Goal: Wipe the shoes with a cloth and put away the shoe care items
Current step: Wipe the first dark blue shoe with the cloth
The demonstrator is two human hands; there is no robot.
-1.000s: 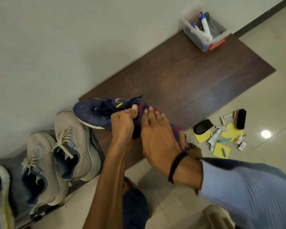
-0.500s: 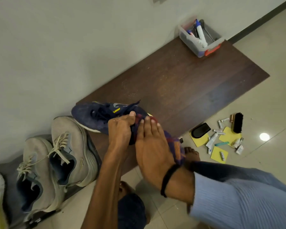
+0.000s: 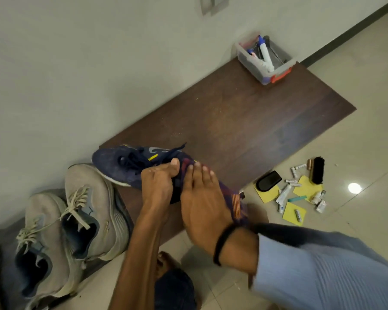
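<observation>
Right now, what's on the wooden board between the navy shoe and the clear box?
Nothing: the head view shows only bare board between the navy shoe and the clear box.

An off-white wall [image 3: 76, 63] runs diagonally across the frame, with a grey plate [image 3: 214, 4] fixed near the top edge and a dark skirting strip [image 3: 349, 31] along its foot at right. A low dark-brown wooden bench [image 3: 233, 121] stands against it on glossy beige floor tiles [image 3: 367, 135], where a round light reflection [image 3: 354, 188] glares.

Left hand [image 3: 158, 186] grips navy shoe [image 3: 130, 166]; right hand [image 3: 203, 198] presses cloth [image 3: 235, 202].
</observation>
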